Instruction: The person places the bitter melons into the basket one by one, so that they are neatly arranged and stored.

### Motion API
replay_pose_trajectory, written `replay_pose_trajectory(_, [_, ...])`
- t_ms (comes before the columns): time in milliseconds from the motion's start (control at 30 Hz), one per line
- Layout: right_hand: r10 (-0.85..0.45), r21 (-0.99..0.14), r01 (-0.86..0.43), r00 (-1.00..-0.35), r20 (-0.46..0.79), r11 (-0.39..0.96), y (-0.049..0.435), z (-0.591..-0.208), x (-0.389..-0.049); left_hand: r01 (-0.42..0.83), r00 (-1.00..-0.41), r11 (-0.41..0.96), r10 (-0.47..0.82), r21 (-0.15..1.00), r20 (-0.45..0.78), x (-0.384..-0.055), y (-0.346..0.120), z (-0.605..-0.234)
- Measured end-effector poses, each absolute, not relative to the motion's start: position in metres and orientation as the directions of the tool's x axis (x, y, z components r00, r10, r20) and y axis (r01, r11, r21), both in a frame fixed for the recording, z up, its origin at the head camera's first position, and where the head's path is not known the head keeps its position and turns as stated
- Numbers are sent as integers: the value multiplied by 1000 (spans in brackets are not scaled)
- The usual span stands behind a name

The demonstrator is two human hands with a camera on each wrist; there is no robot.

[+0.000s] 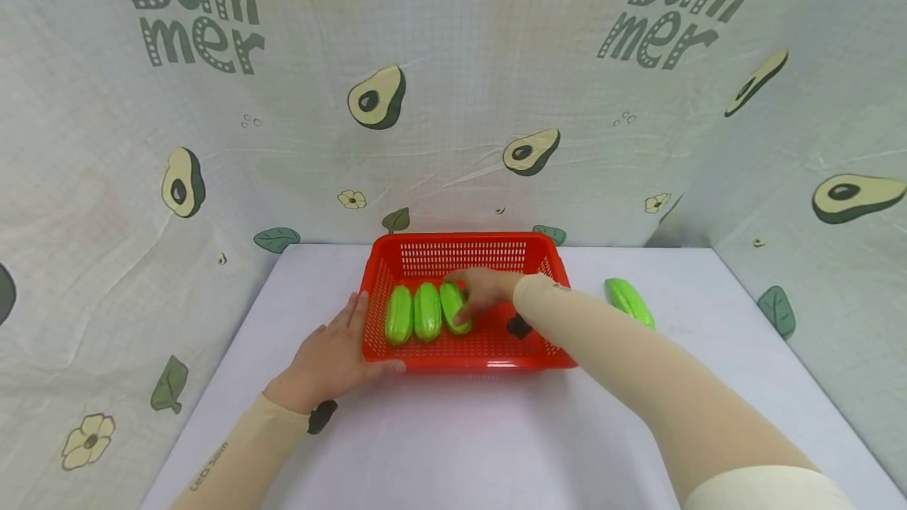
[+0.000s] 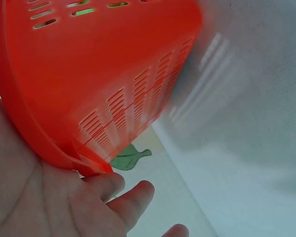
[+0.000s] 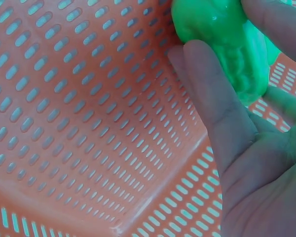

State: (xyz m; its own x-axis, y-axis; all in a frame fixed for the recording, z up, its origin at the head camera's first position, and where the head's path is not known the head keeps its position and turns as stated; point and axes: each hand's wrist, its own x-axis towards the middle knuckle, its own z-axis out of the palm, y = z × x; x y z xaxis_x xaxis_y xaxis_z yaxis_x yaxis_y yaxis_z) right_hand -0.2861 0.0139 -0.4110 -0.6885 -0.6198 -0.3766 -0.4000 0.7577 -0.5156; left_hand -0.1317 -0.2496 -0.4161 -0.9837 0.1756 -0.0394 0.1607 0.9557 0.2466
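A red perforated basket (image 1: 468, 363) stands on the white table. Inside it, towards the left, lie two glossy, ribbed, elongated green vegetables (image 1: 399, 315) side by side. Just right of them, my right hand (image 1: 483, 290) reaches in and grips a third green vegetable (image 1: 453, 309) between thumb and fingers. The right wrist view shows the fingertips and thumb on either side of this green vegetable (image 3: 227, 44). At the basket's front left corner, my left hand (image 1: 329, 360) rests against the rim, fingers extended along the left side and thumb along the front edge.
One more green vegetable (image 1: 629, 301) lies on the table (image 1: 680, 290), right of the basket and behind my right forearm. A pale cloth (image 1: 453, 171) printed with avocados and lettering rises behind the table and along both sides.
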Motion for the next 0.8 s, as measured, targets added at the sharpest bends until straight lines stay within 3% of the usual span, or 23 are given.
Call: replay_pose_trajectory(800, [-634,-522,-408,-671,-384,749,32,-395,-287,156,-983,954,175,255,-54,-129,-247,-410])
